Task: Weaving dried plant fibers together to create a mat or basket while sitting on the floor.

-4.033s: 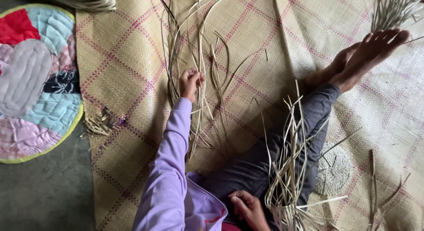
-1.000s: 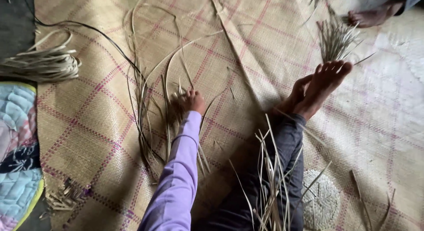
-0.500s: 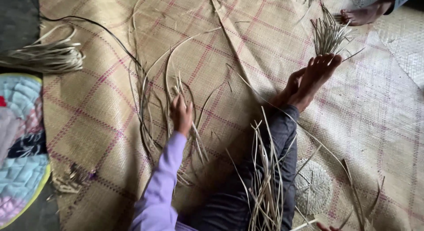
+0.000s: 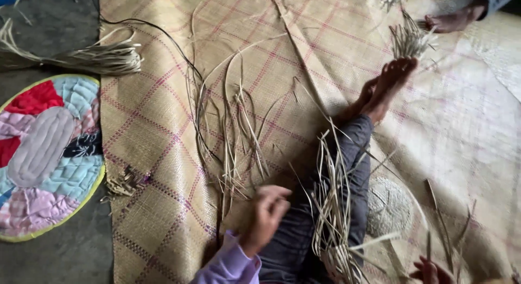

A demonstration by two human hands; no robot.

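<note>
My left hand (image 4: pixel 267 212), in a lilac sleeve, hovers blurred over my lap with its fingers loosely curled, right beside the near ends of the loose straw strips (image 4: pixel 234 133) scattered on the mat. Whether it pinches a strip is unclear. A half-woven straw piece (image 4: pixel 332 208) with many free strip ends lies over my dark-trousered leg (image 4: pixel 358 154). Only the fingers of my right hand (image 4: pixel 429 272) show at the bottom edge, near some strip ends; its grip is hidden. A small round woven disc (image 4: pixel 388 206) rests by my knee.
A large checked woven mat (image 4: pixel 152 126) covers the floor. A tied straw bundle (image 4: pixel 92 57) and a round patchwork cushion (image 4: pixel 46 154) lie left of it on grey floor. Another person's bare foot (image 4: pixel 453 19) and a straw tuft (image 4: pixel 410 40) are at top right.
My left hand has pulled back from the loose strips on the mat to my lap. The view has shifted left, bringing the patchwork cushion back in. My right hand's fingers appear at the bottom edge.
</note>
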